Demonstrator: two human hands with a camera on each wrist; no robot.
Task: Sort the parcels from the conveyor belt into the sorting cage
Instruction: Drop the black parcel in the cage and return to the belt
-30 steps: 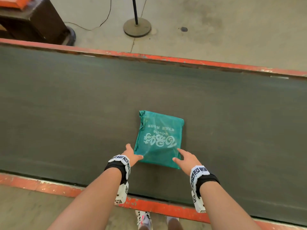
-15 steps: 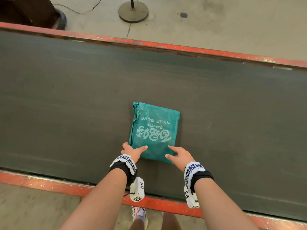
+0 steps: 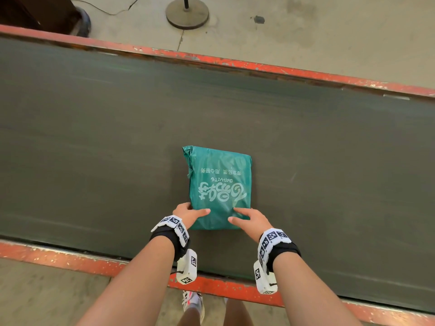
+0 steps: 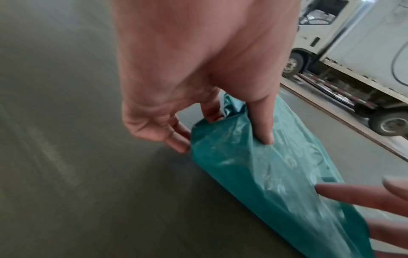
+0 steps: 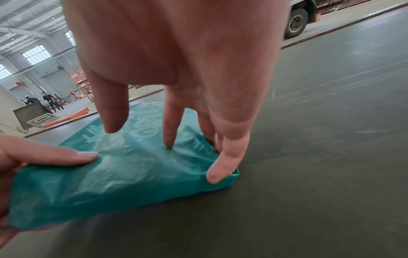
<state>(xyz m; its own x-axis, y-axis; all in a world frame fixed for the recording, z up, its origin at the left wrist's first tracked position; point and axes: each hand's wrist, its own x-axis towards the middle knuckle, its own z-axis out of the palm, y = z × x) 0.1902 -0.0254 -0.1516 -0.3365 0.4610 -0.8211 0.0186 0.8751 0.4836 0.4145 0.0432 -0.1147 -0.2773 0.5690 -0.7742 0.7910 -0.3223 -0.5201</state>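
parcel: teal plastic mailer point(image 3: 220, 184), white print, lies flat on conveyor belt point(image 3: 94, 137), near the belt's near edge
left hand point(image 3: 188, 214): grips parcel's near-left corner; thumb point(image 4: 261, 122) on top, fingers point(image 4: 176, 137) at the left edge
right hand point(image 3: 253, 220): fingers spread, tips pressing parcel's near-right part; little finger point(image 5: 223, 165) at the corner; not clearly gripping
belt rails: orange, chipped paint point(image 3: 70, 258)
background: round stand base point(image 3: 187, 12) on floor beyond belt; truck point(image 4: 353, 61) in left wrist view

Under your hands, the teal parcel point(image 3: 220, 184) is crinkled, slightly glossy plastic film; the conveyor belt point(image 3: 94, 137) beneath looks matt, rubbery.
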